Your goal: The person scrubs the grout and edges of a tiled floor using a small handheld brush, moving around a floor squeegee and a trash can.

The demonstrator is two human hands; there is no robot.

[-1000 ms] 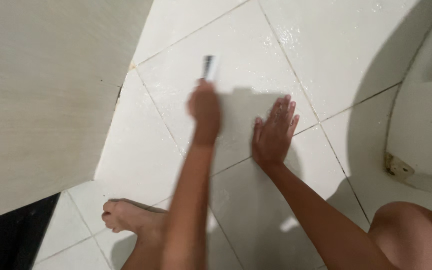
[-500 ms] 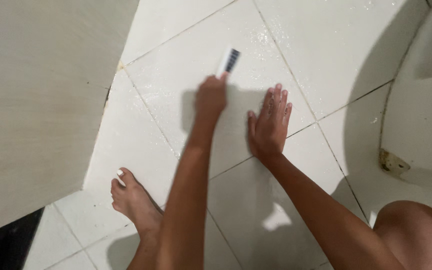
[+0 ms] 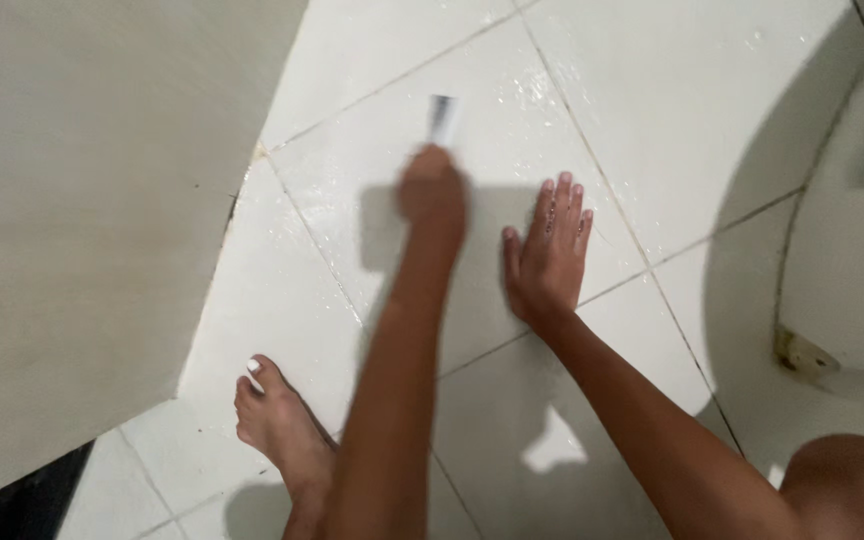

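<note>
The wet white tile floor [image 3: 652, 120] fills the view, with a pale wall panel [image 3: 82, 200] on the left and a white toilet base [image 3: 852, 260] on the right. The right hand [image 3: 547, 255] lies flat, fingers spread, where it was. The left hand [image 3: 432, 190], blurred, is closed on a small brush [image 3: 442, 118], which has swung back leftward across the tile: scrubbing strokes continue.

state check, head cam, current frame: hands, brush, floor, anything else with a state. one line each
left hand: closed around the brush, motion-blurred
brush: held, head end on the floor past the fist, blurred
right hand: open, palm flat on the tile, fingers spread
tiled floor: wet, droplets near the brush
bare foot: planted on the tile
toilet base: at right, untouched
</note>
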